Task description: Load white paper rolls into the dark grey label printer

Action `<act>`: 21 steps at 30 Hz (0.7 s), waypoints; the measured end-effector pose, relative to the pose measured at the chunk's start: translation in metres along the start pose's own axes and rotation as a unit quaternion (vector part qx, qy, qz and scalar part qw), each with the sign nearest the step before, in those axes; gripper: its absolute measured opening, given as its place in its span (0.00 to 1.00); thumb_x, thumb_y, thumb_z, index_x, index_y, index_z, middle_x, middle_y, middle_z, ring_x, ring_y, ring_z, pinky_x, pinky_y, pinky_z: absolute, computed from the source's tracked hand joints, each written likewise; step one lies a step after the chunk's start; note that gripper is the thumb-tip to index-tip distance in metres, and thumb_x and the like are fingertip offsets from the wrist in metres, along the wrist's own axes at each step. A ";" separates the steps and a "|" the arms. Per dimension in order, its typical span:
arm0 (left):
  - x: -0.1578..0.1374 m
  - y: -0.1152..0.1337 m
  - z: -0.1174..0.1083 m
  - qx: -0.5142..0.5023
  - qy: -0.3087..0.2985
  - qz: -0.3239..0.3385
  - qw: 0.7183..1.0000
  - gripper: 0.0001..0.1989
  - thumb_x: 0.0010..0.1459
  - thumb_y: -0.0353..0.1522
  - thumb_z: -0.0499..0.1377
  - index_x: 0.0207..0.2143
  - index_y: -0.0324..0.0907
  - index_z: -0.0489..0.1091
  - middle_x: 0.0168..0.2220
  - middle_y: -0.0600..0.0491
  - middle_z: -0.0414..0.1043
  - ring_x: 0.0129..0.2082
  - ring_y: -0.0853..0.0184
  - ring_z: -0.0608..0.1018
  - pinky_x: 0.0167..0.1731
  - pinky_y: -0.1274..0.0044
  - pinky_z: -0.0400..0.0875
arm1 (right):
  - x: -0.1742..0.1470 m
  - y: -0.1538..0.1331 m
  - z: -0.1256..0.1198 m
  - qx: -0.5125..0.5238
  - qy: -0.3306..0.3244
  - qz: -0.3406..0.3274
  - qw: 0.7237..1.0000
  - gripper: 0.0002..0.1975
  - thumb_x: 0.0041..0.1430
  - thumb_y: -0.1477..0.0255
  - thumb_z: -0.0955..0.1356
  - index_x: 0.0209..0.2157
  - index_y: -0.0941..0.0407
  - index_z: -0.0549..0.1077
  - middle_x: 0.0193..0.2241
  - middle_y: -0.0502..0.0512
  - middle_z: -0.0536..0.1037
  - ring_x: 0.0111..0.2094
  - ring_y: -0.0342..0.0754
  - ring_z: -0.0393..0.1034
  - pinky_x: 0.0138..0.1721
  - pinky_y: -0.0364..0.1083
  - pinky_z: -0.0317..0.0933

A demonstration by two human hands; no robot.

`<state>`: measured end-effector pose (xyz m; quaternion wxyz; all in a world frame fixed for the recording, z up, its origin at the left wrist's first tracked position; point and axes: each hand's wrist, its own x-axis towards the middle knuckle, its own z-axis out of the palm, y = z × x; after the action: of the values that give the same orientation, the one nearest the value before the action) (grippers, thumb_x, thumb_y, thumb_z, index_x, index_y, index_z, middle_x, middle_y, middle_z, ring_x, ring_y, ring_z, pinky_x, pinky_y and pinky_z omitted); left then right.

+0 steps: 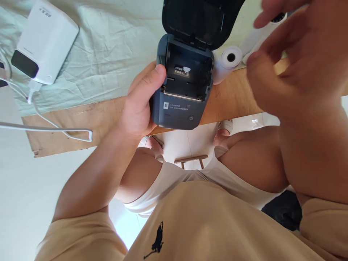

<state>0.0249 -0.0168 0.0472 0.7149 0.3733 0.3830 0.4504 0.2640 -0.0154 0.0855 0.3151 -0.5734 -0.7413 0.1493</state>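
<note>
My left hand [143, 98] is wrapped round the left side of a dark blue portable label printer [179, 117], its thumb on the edge. The printer's black lid [199, 23] stands swung up, and the paper bay [176, 81] shows no roll, only a small printed label inside. Raised at the right is my right hand [290, 58], slightly blurred, with fingers apart and nothing visible in them. Just left of it, a white paper roll [220, 72] lies beside the printer. Another white roll [250, 41] is partly hidden by my right hand.
On the pale green cloth [103, 43] at the left lies a white power bank [51, 36] with a dark display and a plugged-in white cable [49, 121]. The wooden table edge [59, 137] runs in front of me. My legs and a small wooden stool [190, 158] show below.
</note>
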 end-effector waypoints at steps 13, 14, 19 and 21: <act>0.018 -0.002 -0.017 0.044 -0.017 -0.028 0.998 0.28 0.37 0.58 0.71 0.32 0.50 0.73 0.45 0.47 0.80 0.42 0.48 0.82 0.27 0.63 0.70 | 0.013 0.000 0.022 -0.127 -0.192 0.086 0.969 0.29 0.56 0.72 0.64 0.61 0.50 0.66 0.53 0.56 0.70 0.55 0.43 0.68 0.61 0.52 0.66; 0.019 -0.003 -0.018 0.042 -0.019 -0.027 0.999 0.28 0.36 0.59 0.71 0.31 0.50 0.72 0.45 0.47 0.80 0.43 0.46 0.83 0.27 0.63 0.70 | 0.012 -0.001 0.022 -0.125 -0.197 0.083 0.969 0.30 0.56 0.73 0.63 0.61 0.49 0.65 0.54 0.55 0.71 0.55 0.42 0.68 0.61 0.51 0.66; 0.020 -0.007 -0.018 0.034 -0.008 -0.020 0.999 0.30 0.34 0.60 0.70 0.29 0.48 0.71 0.42 0.45 0.78 0.40 0.51 0.79 0.25 0.67 0.66 | 0.010 -0.002 0.023 -0.134 -0.189 0.077 0.970 0.22 0.60 0.63 0.66 0.56 0.48 0.68 0.58 0.55 0.67 0.58 0.45 0.66 0.56 0.49 0.65; 0.020 -0.007 -0.018 0.042 -0.018 -0.006 0.999 0.29 0.38 0.60 0.69 0.30 0.48 0.71 0.35 0.46 0.74 0.33 0.58 0.75 0.25 0.67 0.65 | 0.012 0.000 0.024 -0.132 -0.183 0.076 0.971 0.22 0.61 0.62 0.66 0.56 0.49 0.68 0.57 0.55 0.67 0.54 0.43 0.66 0.55 0.48 0.64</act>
<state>0.0173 0.0033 0.0290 0.7077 0.4091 0.3909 0.4230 0.2471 -0.0011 0.0705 0.0834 -0.6279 -0.7535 0.1759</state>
